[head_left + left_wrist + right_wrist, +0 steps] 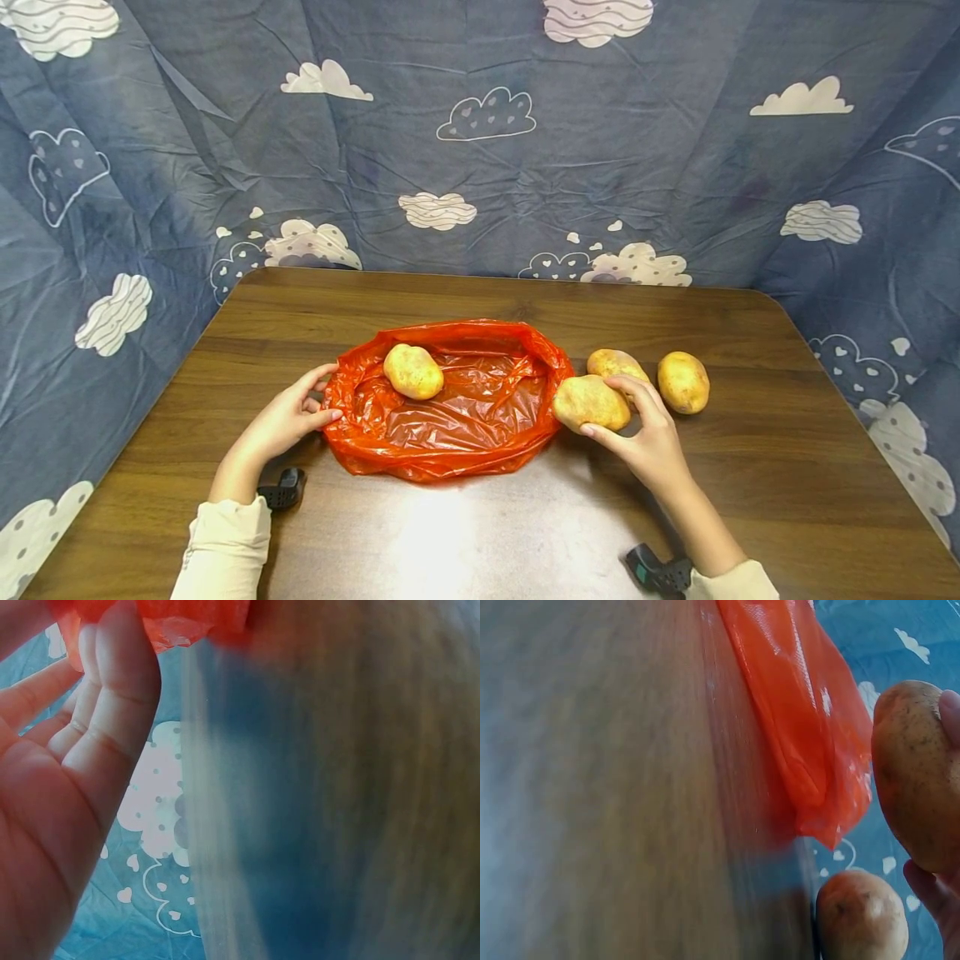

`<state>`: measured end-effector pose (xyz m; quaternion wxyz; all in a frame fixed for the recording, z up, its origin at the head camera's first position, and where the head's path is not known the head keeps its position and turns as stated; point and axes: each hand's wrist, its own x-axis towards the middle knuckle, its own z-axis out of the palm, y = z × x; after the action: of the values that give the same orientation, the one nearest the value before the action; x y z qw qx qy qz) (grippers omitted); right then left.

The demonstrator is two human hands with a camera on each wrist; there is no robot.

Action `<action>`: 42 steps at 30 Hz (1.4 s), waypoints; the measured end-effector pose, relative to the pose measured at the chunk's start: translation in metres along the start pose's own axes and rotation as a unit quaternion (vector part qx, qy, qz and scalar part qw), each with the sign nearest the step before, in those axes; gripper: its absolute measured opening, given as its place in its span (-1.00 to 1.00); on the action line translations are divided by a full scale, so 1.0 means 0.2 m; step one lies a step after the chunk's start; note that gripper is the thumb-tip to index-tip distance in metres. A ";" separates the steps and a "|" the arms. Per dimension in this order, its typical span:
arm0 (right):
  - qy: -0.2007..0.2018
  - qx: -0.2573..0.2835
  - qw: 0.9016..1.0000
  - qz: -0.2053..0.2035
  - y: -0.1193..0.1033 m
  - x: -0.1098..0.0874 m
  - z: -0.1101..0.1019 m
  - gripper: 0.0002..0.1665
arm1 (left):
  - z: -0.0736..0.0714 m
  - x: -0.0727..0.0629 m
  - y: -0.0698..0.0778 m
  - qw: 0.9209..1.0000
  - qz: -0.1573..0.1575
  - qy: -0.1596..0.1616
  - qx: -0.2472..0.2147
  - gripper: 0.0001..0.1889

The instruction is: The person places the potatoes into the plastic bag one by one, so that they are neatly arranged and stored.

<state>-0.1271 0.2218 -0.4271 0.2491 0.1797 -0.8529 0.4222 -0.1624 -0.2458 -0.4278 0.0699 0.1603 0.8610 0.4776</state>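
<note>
An orange-red plastic bag [465, 458] lies spread on the table with its mouth wide, and one potato [413, 372] rests inside toward the left. My left hand [288, 417] pinches the bag's left rim between thumb and fingers; the left wrist view shows the fingers against the bag [176, 630]. In my right hand [648, 437] a large potato [591, 403] is gripped between thumb and fingers, beside the bag's right rim. The right wrist view shows this held potato [915, 776] raised next to the bag [802, 712].
Behind the held potato lies another potato [617, 364], partly hidden, and a further potato [683, 382] sits to its right. All are on a dark wooden table [780, 467]. A blue cloud-patterned cloth [480, 183] hangs behind. Black devices [283, 490] are at both wrists.
</note>
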 end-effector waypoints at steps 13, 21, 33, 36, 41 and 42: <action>0.022 -0.004 1.000 -0.005 -0.05 0.11 0.12 -0.19 | 0.00 0.00 0.01 1.000 0.002 0.003 0.000 -0.33; 0.037 0.024 0.999 -0.007 -0.06 0.15 0.23 -0.22 | 0.00 0.01 0.01 1.000 -0.001 0.002 0.004 -0.32; 0.019 0.043 0.999 0.026 -0.15 0.25 0.39 -0.24 | 0.00 0.00 0.03 1.000 -0.002 0.001 -0.007 -0.32; 0.016 0.050 0.998 0.030 -0.17 0.27 0.42 -0.24 | 0.00 -0.01 0.04 1.000 -0.004 0.001 -0.013 -0.31; 0.017 0.047 0.998 0.037 -0.18 0.29 0.48 -0.24 | 0.00 -0.01 0.04 1.000 -0.003 0.001 -0.021 -0.31; 0.017 0.045 0.998 0.039 -0.18 0.30 0.50 -0.24 | 0.00 -0.01 0.04 1.000 -0.004 0.001 -0.021 -0.31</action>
<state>-0.1836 0.1149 -0.4217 0.2381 0.1504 -0.8349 0.4728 -0.1588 -0.2431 -0.4213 0.0745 0.1554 0.8514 0.4954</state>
